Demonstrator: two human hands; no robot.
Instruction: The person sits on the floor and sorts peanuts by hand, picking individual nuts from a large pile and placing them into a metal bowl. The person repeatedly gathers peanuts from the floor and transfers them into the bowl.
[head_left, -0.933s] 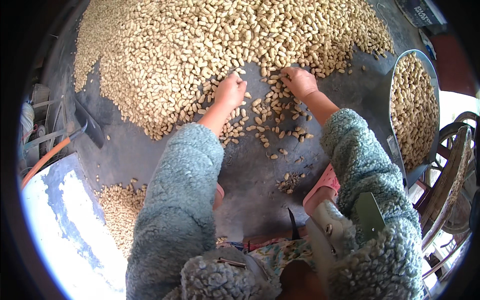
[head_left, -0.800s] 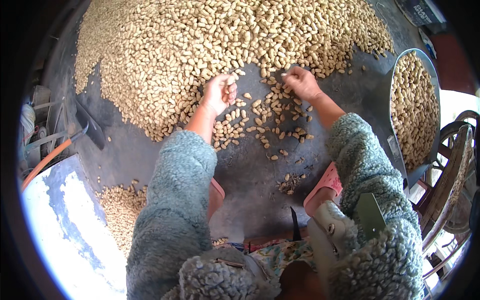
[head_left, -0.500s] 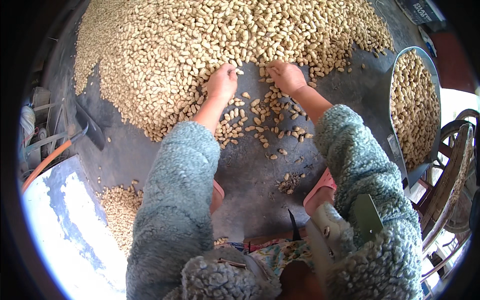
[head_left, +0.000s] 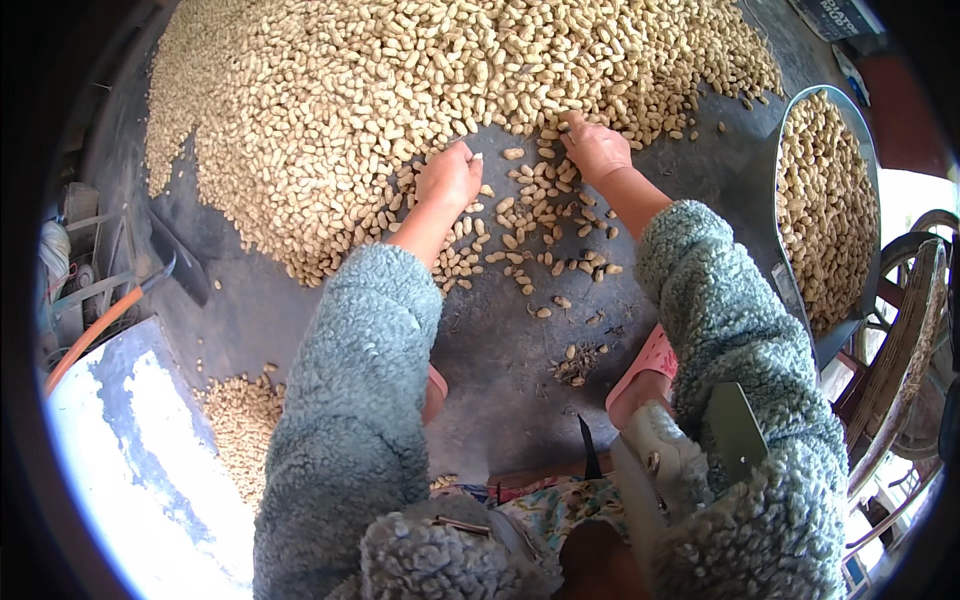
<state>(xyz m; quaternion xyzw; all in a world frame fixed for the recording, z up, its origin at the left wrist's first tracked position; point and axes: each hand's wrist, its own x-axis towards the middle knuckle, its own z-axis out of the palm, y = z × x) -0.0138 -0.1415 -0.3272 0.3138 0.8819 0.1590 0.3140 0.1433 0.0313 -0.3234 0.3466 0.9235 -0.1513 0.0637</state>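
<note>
A wide heap of unshelled peanuts (head_left: 400, 90) covers the dark grey ground ahead of me. My left hand (head_left: 449, 176) rests palm down at the heap's near edge, fingers curled over some peanuts. My right hand (head_left: 596, 147) lies at the heap's edge too, fingers spread on the pods. Between and below the hands, loose peanuts (head_left: 530, 230) are scattered on the ground. Both forearms wear fuzzy grey-green sleeves (head_left: 350, 400).
A metal pan (head_left: 868, 250) filled with peanuts stands at the right. A small pile of peanuts (head_left: 240, 420) lies at lower left beside a pale blue-white sheet (head_left: 140, 470). Shell bits (head_left: 578, 362) lie near my pink slippers (head_left: 650, 360). Tools and an orange hose (head_left: 90, 330) are at left.
Both hands drew back toward me with some peanuts, then reached forward to the heap's edge again. More loose peanuts lie between them.
</note>
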